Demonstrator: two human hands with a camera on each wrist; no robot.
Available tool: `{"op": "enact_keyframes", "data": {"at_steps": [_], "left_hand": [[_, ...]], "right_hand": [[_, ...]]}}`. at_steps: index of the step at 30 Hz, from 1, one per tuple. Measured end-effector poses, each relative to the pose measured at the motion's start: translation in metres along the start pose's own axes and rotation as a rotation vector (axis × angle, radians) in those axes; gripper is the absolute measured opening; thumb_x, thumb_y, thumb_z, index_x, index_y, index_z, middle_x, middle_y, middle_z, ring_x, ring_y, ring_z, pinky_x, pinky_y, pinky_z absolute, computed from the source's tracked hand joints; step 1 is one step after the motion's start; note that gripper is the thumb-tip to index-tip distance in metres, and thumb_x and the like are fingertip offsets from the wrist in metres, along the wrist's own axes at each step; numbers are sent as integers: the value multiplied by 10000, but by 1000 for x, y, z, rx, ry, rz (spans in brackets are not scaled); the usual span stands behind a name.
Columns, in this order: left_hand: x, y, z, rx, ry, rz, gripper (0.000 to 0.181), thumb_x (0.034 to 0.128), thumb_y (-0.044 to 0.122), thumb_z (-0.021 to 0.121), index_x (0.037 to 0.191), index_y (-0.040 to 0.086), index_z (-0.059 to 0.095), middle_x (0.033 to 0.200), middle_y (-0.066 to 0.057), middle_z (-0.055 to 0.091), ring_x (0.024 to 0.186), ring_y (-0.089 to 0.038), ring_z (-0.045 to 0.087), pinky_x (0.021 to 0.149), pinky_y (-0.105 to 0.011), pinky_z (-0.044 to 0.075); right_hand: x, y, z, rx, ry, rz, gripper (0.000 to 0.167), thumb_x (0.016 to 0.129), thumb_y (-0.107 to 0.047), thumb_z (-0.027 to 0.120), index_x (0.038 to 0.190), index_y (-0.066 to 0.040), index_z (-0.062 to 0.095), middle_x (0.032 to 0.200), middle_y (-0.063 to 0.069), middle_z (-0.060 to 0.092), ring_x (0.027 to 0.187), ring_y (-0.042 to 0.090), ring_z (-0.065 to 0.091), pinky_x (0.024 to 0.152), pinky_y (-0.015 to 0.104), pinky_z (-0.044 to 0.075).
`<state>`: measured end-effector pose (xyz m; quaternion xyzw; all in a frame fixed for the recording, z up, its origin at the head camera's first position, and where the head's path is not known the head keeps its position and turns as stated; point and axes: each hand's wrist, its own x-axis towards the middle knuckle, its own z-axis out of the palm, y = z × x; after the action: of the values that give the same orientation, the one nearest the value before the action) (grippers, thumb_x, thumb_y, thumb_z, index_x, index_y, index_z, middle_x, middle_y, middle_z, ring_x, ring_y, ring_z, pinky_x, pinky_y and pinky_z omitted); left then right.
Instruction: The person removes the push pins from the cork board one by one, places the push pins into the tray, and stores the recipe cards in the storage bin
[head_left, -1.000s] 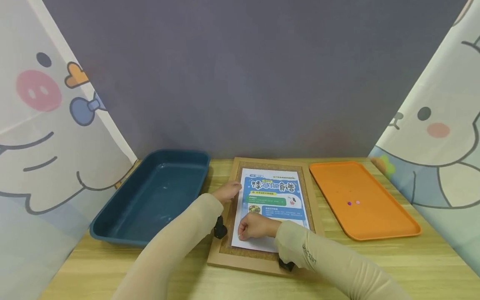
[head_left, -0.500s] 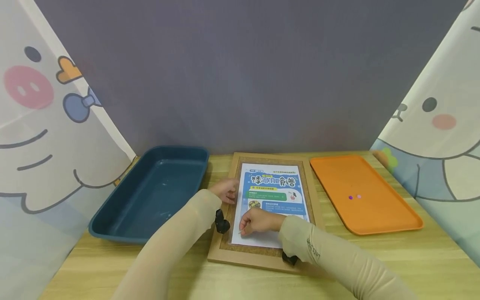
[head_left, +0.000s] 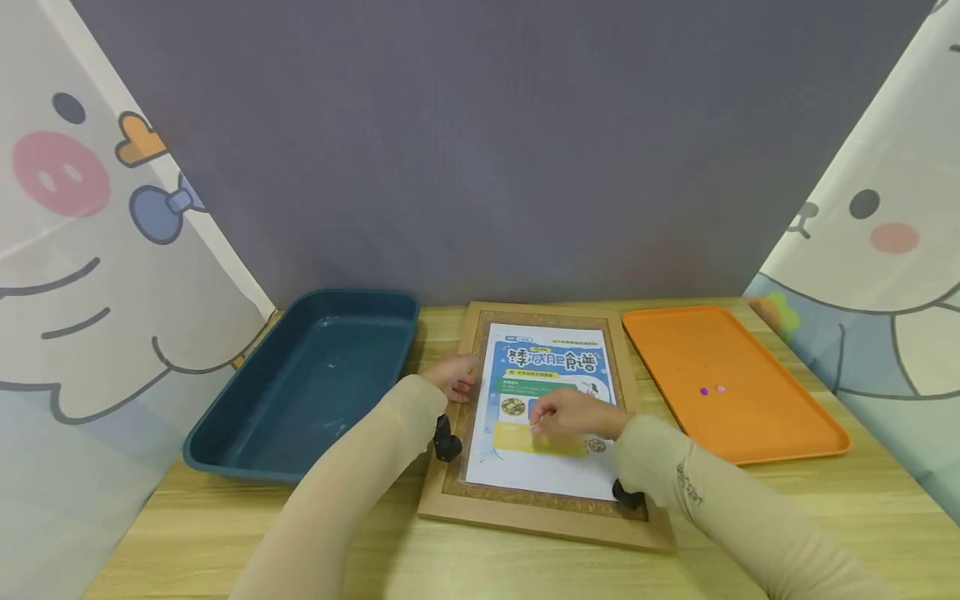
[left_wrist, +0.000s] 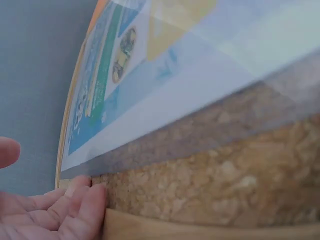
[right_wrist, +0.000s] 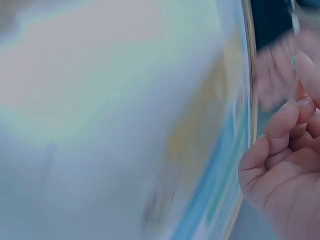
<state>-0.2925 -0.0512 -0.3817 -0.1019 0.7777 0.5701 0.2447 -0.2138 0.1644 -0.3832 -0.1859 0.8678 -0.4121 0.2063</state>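
Note:
A framed cork board [head_left: 546, 523] lies on the wooden table. On it rests a printed paper sheet [head_left: 525, 473] with blue, green and yellow blocks, under what looks like clear film [left_wrist: 210, 145]. My left hand [head_left: 453, 375] is at the board's left edge, its fingertips [left_wrist: 92, 197] touching the frame and its thumb apart. Above the lower half of the sheet, my right hand [head_left: 573, 414] has thumb and fingertips pinched on a small pale pin-like thing [head_left: 534, 427], mostly hidden. In the right wrist view the curled fingers [right_wrist: 282, 122] stand beside the sheet.
An orange tray [head_left: 780, 425] stands to the right, bearing a purple dot-like piece [head_left: 704, 391] and a pink one [head_left: 721, 388]. A deep blue tray [head_left: 225, 400] is on the left. A grey panel [head_left: 495, 167] closes off the back.
My right hand has moved right and slightly up from the sheet's lower left corner, uncovering more of its lower part. My left hand stays near the board's left edge, its fingers slightly drawn back.

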Motion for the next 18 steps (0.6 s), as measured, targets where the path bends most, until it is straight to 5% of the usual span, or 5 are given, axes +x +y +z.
{"op": "enact_keyframes", "data": {"at_steps": [3, 7, 12, 18], "left_hand": [[-3, 0, 3, 90, 16, 18, 398, 940, 216, 544, 1244, -31, 476, 877, -134, 530, 674, -181, 438, 664, -324, 516], [-6, -1, 9, 341, 25, 102, 297, 893, 196, 624, 1067, -38, 569, 776, -68, 505, 589, -156, 449, 544, -277, 481], [-13, -2, 20, 653, 31, 229, 506, 781, 206, 804, 1152, -81, 613, 1012, -149, 638, 840, -235, 620, 775, -351, 539], [-17, 1, 27, 894, 83, 193, 690, 731, 303, 851, 1235, -76, 572, 1110, -166, 610, 940, -253, 565, 894, -380, 490]], "right_hand": [[-17, 17, -28, 10, 109, 37, 90, 898, -97, 654, 875, -10, 666, 788, 17, 613, 717, 149, 486, 670, 300, 438], [-37, 34, -64, 9, 237, 76, 173, 935, -118, 613, 959, 50, 645, 930, 115, 659, 844, 230, 548, 788, 385, 477], [-60, 55, -96, 44, 337, 139, 300, 982, -169, 553, 1093, 109, 570, 1074, 204, 612, 962, 309, 540, 842, 424, 463], [-80, 84, -115, 60, 385, 195, 349, 994, -218, 540, 1111, 111, 552, 989, 81, 606, 806, 177, 505, 674, 292, 448]]}}
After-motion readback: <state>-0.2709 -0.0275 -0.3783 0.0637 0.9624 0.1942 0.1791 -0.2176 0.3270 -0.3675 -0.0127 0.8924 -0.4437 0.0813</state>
